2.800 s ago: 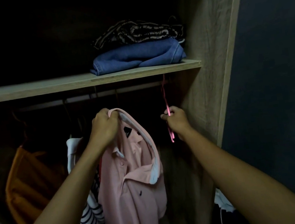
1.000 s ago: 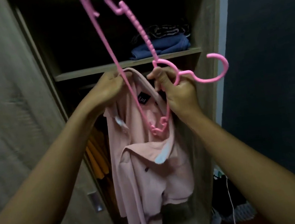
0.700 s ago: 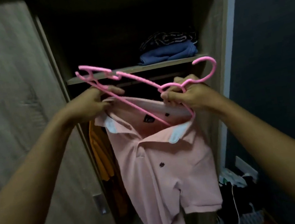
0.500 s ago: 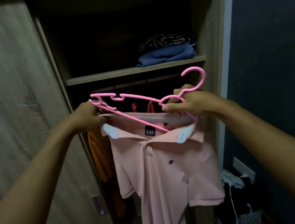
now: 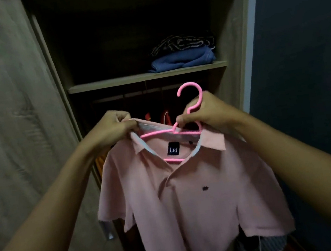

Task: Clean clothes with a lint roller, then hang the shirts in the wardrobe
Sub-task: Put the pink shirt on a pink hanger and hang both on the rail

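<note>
Wood-grain wardrobe (image 5: 230, 31) is seen open at the far side, its rail (image 5: 112, 98) dimly made out under the shelf (image 5: 112, 83); the pink polo shirt (image 5: 191, 196) is held up near, in front of the opening, its front turned to the camera. The step in hand is judged to be the fitting of the shirt onto its hanger.

The collar's left edge is pinched by the curled fingers of the left hand (image 5: 115, 126); the pink hanger (image 5: 155, 133) is grasped at its neck by the right hand (image 5: 207, 113), fingers closed round it, hook upright.

Next, the shoulders are to be settled over the hanger's arms, and the hook raised onto the far rail, kept clear of the shelf edge.

Half a second ago the hanger was laid tilted across the collar, one arm out to the left; now it is levelled and sunk inside the neck opening.
</note>
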`<control>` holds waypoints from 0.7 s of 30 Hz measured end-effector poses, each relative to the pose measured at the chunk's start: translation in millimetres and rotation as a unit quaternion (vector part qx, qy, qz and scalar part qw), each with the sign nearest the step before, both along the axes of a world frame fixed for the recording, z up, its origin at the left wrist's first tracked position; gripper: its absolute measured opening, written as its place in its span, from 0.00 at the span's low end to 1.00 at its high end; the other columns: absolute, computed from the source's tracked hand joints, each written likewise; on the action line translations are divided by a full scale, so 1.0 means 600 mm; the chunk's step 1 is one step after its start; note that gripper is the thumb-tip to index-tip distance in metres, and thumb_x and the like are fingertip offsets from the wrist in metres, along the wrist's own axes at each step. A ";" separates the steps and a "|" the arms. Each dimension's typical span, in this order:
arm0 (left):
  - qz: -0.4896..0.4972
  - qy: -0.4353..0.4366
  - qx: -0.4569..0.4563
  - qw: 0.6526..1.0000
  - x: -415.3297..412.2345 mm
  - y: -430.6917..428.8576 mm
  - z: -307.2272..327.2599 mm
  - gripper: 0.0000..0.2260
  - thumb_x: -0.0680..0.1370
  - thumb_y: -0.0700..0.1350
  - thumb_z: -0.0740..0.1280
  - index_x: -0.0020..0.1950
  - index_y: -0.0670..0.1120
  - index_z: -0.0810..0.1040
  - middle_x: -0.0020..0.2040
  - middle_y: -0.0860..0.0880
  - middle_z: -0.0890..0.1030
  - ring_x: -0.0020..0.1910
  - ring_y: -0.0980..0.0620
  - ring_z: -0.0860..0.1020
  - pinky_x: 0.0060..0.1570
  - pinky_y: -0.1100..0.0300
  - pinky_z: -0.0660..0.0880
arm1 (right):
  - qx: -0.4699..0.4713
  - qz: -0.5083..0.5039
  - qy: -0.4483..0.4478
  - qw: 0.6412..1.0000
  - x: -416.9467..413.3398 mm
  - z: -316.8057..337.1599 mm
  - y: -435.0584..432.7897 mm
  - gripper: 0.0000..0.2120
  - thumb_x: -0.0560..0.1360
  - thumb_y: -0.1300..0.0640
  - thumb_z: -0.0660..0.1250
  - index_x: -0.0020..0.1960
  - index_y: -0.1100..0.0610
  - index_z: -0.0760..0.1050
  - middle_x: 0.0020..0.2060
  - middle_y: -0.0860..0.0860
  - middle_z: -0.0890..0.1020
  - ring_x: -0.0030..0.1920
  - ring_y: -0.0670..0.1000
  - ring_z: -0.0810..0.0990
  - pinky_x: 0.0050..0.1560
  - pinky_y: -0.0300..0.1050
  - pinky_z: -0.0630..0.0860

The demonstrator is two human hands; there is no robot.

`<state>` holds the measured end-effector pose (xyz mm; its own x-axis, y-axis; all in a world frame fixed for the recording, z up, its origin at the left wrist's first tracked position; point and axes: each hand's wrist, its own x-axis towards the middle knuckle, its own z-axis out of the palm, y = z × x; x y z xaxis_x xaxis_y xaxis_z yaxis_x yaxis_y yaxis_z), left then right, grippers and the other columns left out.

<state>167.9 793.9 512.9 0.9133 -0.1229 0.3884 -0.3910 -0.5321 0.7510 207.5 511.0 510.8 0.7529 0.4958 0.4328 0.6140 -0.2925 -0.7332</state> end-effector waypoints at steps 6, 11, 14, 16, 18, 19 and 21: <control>0.024 -0.025 0.014 0.999 -0.019 0.003 -0.003 0.14 0.74 0.42 0.69 0.29 0.44 0.73 0.23 0.50 0.73 0.21 0.59 0.70 0.23 0.70 0.65 | 0.138 -0.056 0.004 0.989 0.015 0.042 -0.002 0.11 0.72 0.47 0.75 0.46 0.55 0.86 0.33 0.57 0.86 0.24 0.44 0.75 0.21 0.34 0.64; -0.054 0.028 -0.016 0.998 -0.040 -0.005 0.005 0.17 0.75 0.40 0.71 0.26 0.47 0.78 0.25 0.48 0.73 0.24 0.56 0.69 0.26 0.65 0.65 | 0.043 -0.111 -0.017 0.993 0.031 0.005 0.041 0.08 0.74 0.50 0.75 0.41 0.54 0.86 0.25 0.54 0.83 0.19 0.45 0.71 0.19 0.33 0.64; -0.114 0.102 0.053 0.987 -0.054 -0.002 0.000 0.17 0.76 0.43 0.72 0.27 0.46 0.77 0.26 0.48 0.73 0.26 0.55 0.69 0.30 0.61 0.66 | 0.038 -0.114 -0.052 0.991 0.031 0.000 0.064 0.08 0.74 0.52 0.75 0.40 0.55 0.86 0.24 0.53 0.82 0.16 0.46 0.71 0.20 0.32 0.65; -0.156 0.149 0.130 0.968 -0.063 0.005 -0.008 0.20 0.78 0.52 0.70 0.27 0.46 0.77 0.25 0.50 0.74 0.26 0.56 0.70 0.29 0.63 0.68 | 0.089 -0.094 -0.056 0.990 0.028 0.017 0.067 0.08 0.75 0.53 0.74 0.42 0.57 0.86 0.23 0.53 0.81 0.16 0.47 0.71 0.19 0.33 0.65; -0.144 0.110 0.160 0.970 -0.064 0.014 -0.012 0.24 0.76 0.62 0.69 0.27 0.47 0.73 0.25 0.53 0.73 0.26 0.56 0.69 0.28 0.64 0.68 | 0.113 -0.061 -0.074 0.989 0.020 0.035 0.069 0.08 0.75 0.54 0.73 0.43 0.57 0.86 0.23 0.54 0.81 0.16 0.48 0.72 0.18 0.34 0.65; -0.110 0.045 0.160 0.980 -0.059 0.019 -0.013 0.24 0.74 0.64 0.70 0.28 0.48 0.71 0.25 0.54 0.72 0.26 0.57 0.69 0.29 0.63 0.67 | 0.112 -0.045 -0.083 0.989 0.013 0.043 0.071 0.08 0.76 0.53 0.73 0.44 0.57 0.86 0.24 0.55 0.81 0.16 0.49 0.73 0.18 0.34 0.66; 0.005 -0.129 0.200 0.971 -0.045 0.023 -0.016 0.18 0.73 0.63 0.71 0.36 0.53 0.72 0.33 0.57 0.74 0.33 0.57 0.72 0.35 0.58 0.72 | 0.100 -0.028 -0.096 0.990 -0.001 0.056 0.079 0.08 0.76 0.53 0.72 0.45 0.57 0.86 0.25 0.56 0.81 0.17 0.50 0.74 0.19 0.35 0.67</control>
<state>140.9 807.6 503.2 0.7941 -0.3030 0.5269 -0.5320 -0.7656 0.3616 207.0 558.5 544.2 0.6719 0.3448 0.6555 0.7339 -0.1905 -0.6520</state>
